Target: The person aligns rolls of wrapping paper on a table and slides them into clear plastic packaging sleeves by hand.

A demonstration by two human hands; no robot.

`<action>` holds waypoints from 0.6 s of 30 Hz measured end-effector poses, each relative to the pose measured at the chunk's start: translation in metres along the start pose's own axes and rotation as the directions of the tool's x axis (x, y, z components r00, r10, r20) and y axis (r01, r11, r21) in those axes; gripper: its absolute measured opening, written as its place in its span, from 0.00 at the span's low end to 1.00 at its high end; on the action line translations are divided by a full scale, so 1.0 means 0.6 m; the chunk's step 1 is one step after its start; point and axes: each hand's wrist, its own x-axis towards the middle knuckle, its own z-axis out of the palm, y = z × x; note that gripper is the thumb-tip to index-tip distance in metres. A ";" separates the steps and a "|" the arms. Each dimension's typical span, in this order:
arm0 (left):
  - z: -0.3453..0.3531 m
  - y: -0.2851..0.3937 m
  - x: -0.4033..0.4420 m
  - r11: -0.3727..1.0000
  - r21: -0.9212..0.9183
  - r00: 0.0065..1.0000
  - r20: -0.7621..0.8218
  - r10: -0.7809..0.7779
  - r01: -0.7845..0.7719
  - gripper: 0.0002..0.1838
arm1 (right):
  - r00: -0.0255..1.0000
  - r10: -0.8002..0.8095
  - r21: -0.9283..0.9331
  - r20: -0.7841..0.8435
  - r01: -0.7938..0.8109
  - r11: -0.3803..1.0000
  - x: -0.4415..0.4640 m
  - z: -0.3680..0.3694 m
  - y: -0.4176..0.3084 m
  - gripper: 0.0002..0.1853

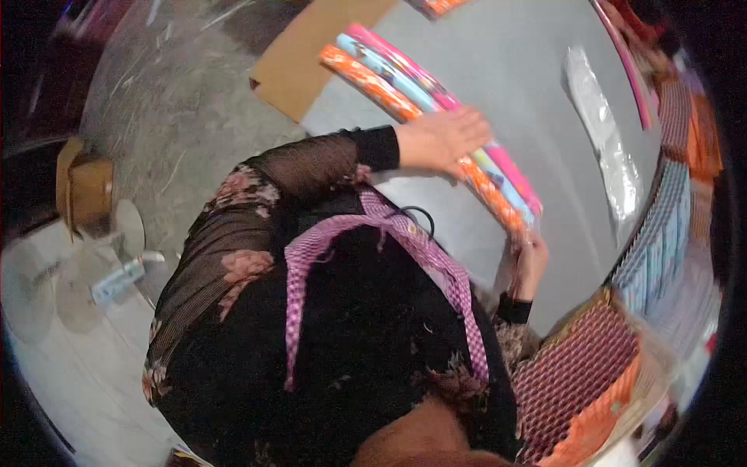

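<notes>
Three slim patterned rolls lie side by side on the grey table (pixel 576 257): an orange roll (pixel 373 82), a light blue roll (pixel 393 74) and a pink roll (pixel 408 66). Their surfaces shine like clear plastic film. My left hand (pixel 445 142) rests flat across their middle, palm down, with fingers stretched out. At the near right end of the rolls is my right hand (pixel 532 261), its fingers curled at the tip of the orange roll. Exactly what it pinches there, roll or film, is partly hidden and blurred.
A clear plastic sleeve (pixel 603 140) lies on the table to the right. Cardboard (pixel 311 47) sits at the table's far left corner. Stacked patterned packs (pixel 580 373) line the right edge. A brown carton (pixel 84 187) and a white surface (pixel 85 373) are at left.
</notes>
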 end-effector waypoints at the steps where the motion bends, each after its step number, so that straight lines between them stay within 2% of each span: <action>1: 0.000 0.000 0.010 0.989 -0.134 0.996 0.074 -0.047 0.056 0.49 | 1.000 -0.002 0.026 -0.007 0.002 1.000 -0.006 0.005 -0.008 0.12; 2: 0.025 -0.007 0.003 0.999 -0.051 1.000 -0.028 -0.005 0.003 0.49 | 1.000 0.001 0.035 0.008 -0.001 0.999 0.000 0.001 0.005 0.11; 3: 0.006 0.002 0.007 1.000 0.014 0.999 0.037 -0.026 0.026 0.49 | 1.000 -0.004 0.049 0.027 0.002 0.999 0.009 -0.005 0.017 0.11; 4: 0.012 0.000 0.004 0.995 0.095 1.000 0.009 0.012 -0.013 0.49 | 0.999 0.004 0.041 0.041 -0.006 0.999 0.002 -0.006 0.010 0.10; 6: -0.010 0.003 0.012 0.997 0.071 0.991 0.128 -0.031 0.022 0.50 | 0.999 0.032 0.048 0.022 -0.033 0.998 -0.007 -0.014 -0.015 0.10; 8: -0.002 0.001 0.010 0.992 0.124 0.994 0.108 -0.022 0.008 0.50 | 0.987 0.111 0.148 0.119 -0.128 0.981 -0.006 -0.034 -0.022 0.10; 9: -0.006 -0.001 0.011 0.990 0.138 0.998 0.050 0.033 -0.040 0.48 | 0.989 0.118 0.160 0.091 -0.131 0.978 0.001 -0.054 -0.011 0.10; 11: -0.006 0.001 0.012 0.985 0.168 0.998 0.058 0.039 -0.048 0.49 | 0.996 0.025 0.354 -0.082 0.006 0.935 0.017 -0.117 0.020 0.12; 12: -0.006 -0.001 0.011 0.986 0.162 0.997 0.064 0.037 -0.047 0.49 | 0.995 0.030 0.358 -0.100 0.008 0.934 0.017 -0.137 0.022 0.12; 14: -0.009 0.000 0.010 0.984 0.166 0.996 0.072 0.050 -0.061 0.50 | 0.935 -0.023 0.322 -0.353 0.145 0.936 0.007 -0.177 0.010 0.16; 15: -0.008 0.000 0.011 0.983 0.178 0.996 0.077 0.041 -0.054 0.50 | 0.931 -0.019 0.321 -0.363 0.145 0.936 -0.001 -0.174 -0.006 0.16; 16: -0.007 0.000 0.013 0.983 0.174 0.996 0.077 0.049 -0.062 0.50 | 0.867 -0.263 0.031 -0.422 0.304 0.952 -0.010 -0.152 -0.030 0.17; 17: -0.006 0.000 0.013 0.982 0.179 0.996 0.080 0.042 -0.056 0.50 | 0.768 -0.497 -0.262 -0.403 0.424 0.867 -0.018 -0.128 -0.051 0.20; 18: -0.007 0.000 0.012 0.981 0.187 0.996 0.086 0.035 -0.050 0.51 | 0.768 -0.493 -0.257 -0.408 0.422 0.870 -0.021 -0.102 -0.071 0.20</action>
